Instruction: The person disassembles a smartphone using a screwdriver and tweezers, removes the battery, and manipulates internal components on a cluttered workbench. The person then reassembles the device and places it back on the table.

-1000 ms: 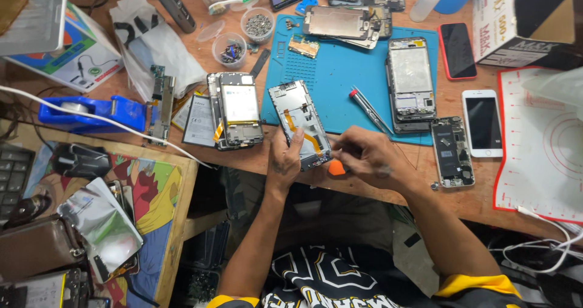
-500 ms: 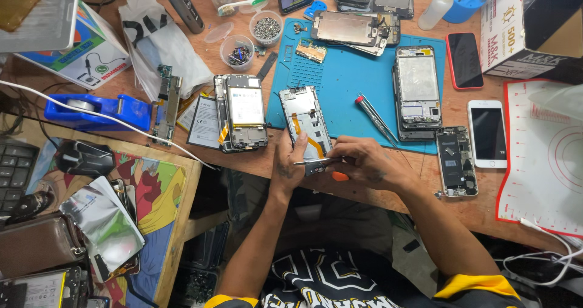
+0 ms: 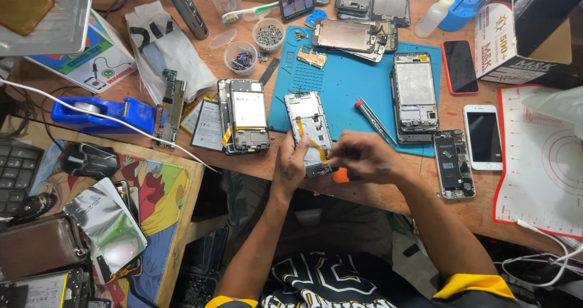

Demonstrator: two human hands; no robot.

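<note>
Since a second ago the right hand [image 3: 362, 157] has drawn in over the opened phone frame [image 3: 311, 132] at the blue mat's [image 3: 346, 83] near edge, fingers pinched together, grip unclear; left hand [image 3: 293, 162] still clamps the frame's lower edge, so work stays there.

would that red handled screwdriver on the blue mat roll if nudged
Probably: the slim red-handled metal screwdriver looks round, so it may roll, though the ridged blue rubber mat should slow it. It seems stiff and light for its size.
</note>
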